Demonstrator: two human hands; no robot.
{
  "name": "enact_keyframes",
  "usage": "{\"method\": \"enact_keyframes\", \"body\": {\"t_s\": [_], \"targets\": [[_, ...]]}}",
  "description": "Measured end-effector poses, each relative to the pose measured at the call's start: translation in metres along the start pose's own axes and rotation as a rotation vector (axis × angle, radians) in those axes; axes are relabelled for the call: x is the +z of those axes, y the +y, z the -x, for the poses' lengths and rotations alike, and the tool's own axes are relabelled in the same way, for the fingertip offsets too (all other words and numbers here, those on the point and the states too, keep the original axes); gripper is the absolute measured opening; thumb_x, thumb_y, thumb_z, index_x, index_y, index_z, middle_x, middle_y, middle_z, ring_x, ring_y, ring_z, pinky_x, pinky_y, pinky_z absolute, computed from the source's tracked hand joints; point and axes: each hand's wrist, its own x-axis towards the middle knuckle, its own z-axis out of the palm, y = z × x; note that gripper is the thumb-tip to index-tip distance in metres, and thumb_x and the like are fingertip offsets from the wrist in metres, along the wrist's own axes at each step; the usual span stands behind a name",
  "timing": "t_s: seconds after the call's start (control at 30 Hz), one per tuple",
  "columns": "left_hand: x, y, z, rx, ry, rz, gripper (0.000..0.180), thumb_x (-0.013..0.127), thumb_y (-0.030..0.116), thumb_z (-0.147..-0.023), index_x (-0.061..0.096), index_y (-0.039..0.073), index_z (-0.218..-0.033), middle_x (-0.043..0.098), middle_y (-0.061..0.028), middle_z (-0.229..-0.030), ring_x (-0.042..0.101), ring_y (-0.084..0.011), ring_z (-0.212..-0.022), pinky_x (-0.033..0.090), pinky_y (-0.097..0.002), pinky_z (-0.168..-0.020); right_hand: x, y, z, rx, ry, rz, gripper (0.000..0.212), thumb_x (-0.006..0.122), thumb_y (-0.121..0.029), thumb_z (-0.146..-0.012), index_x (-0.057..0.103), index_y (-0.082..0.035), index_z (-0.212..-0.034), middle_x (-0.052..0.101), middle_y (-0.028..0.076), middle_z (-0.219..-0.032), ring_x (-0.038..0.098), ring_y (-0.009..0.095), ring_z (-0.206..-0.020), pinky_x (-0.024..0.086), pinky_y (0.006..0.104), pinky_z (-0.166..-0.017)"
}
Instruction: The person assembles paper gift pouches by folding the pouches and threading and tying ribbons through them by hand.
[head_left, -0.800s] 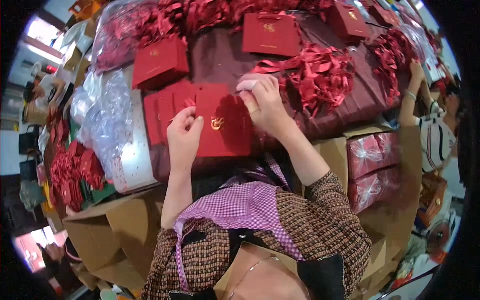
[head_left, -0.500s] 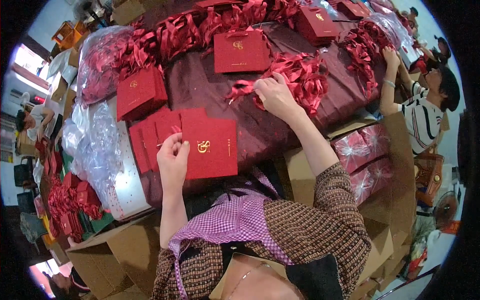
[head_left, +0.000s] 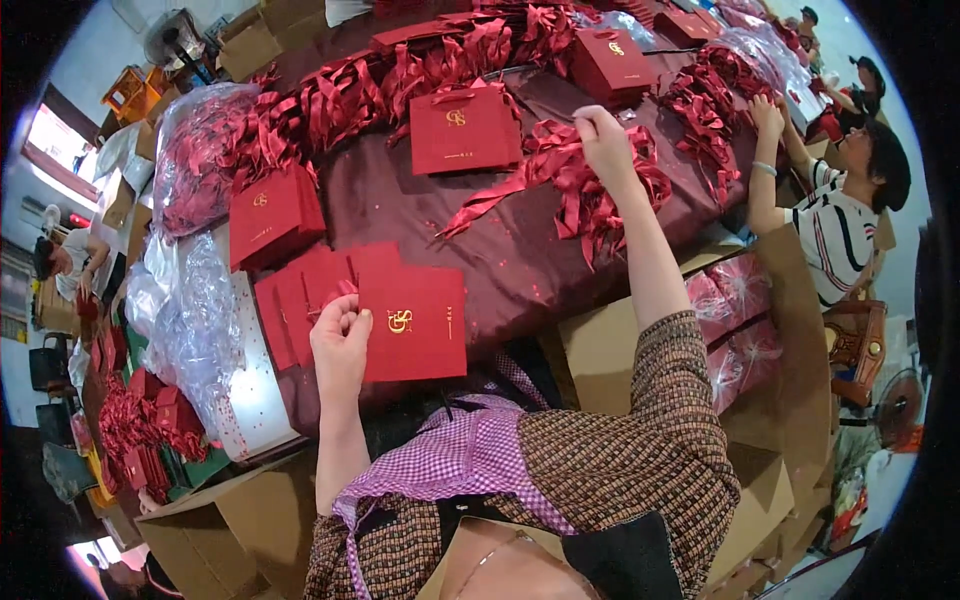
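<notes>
My left hand (head_left: 340,345) pinches the edge of a flat red paper gift bag (head_left: 415,345) with a gold emblem, near the table's front edge. A bit of red ribbon shows at its fingertips. Under that bag, more flat red bags (head_left: 285,305) lie fanned out to the left. Raised over a loose heap of red ribbons (head_left: 575,195), my right hand (head_left: 607,150) has its fingers curled closed. Whatever may be between those fingers is too small to make out. Some ribbon strands stretch leftward from the heap across the cloth.
A dark red cloth (head_left: 370,215) covers the table. Stacked red bags (head_left: 465,135) stand beyond my hands, others (head_left: 275,220) at the left near clear plastic wrap (head_left: 190,310). An open carton (head_left: 790,360) with wrapped red packs sits at right. A co-worker (head_left: 835,230) handles ribbons at far right.
My right hand has moved up and right from the ribbon strands, which now trail out longer to the left of the heap. My left hand keeps its hold on the bag.
</notes>
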Motion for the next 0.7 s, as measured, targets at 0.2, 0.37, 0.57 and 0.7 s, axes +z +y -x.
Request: {"method": "enact_keyframes", "body": {"t_s": [0.2,0.37,0.57,0.7], "targets": [[0.001,0.002,0.002,-0.013,0.007,-0.021,0.017,0.059,-0.002,-0.087,0.059,-0.004,-0.103,0.055,0.0051,-0.072,0.045,0.0,-0.063,0.035,-0.0155,-0.056,0.045,0.005,-0.002,0.081,-0.322,0.146,0.013,0.056,-0.016,-0.085,0.065,-0.006,-0.084,0.066,0.017,-0.083,0.063,0.037,-0.085,0.048,0.0462,-0.077],[-0.003,0.0,0.002,-0.007,0.04,0.016,0.016,0.058,-0.001,-0.087,0.059,-0.005,-0.103,0.054,0.0049,-0.072,0.045,-0.0005,-0.064,0.035,-0.0155,-0.057,0.036,-0.002,0.005,0.086,-0.698,0.186,0.019,0.048,-0.02,-0.089,0.06,-0.006,-0.091,0.066,0.017,-0.083,0.062,0.037,-0.088,0.041,0.0424,-0.09],[-0.003,-0.004,0.0,-0.007,0.002,0.057,0.016,0.058,-0.001,-0.088,0.058,-0.005,-0.103,0.056,0.0036,-0.075,0.048,-0.001,-0.066,0.037,-0.0157,-0.059,-0.005,-0.031,-0.01,0.252,-0.846,-0.291,0.012,0.057,-0.011,-0.088,0.061,-0.003,-0.096,0.065,0.007,-0.086,0.059,0.015,-0.08,0.047,0.0303,-0.074],[-0.005,-0.003,0.002,-0.019,0.027,0.024,0.015,0.057,-0.001,-0.088,0.059,-0.005,-0.103,0.058,0.003,-0.076,0.05,-0.0013,-0.068,0.039,-0.0161,-0.06,-0.023,-0.069,-0.026,0.203,-0.751,-0.432,0.01,0.054,-0.005,-0.092,0.061,-0.002,-0.098,0.064,0.002,-0.092,0.056,0.008,-0.082,0.046,0.0237,-0.074]]}}
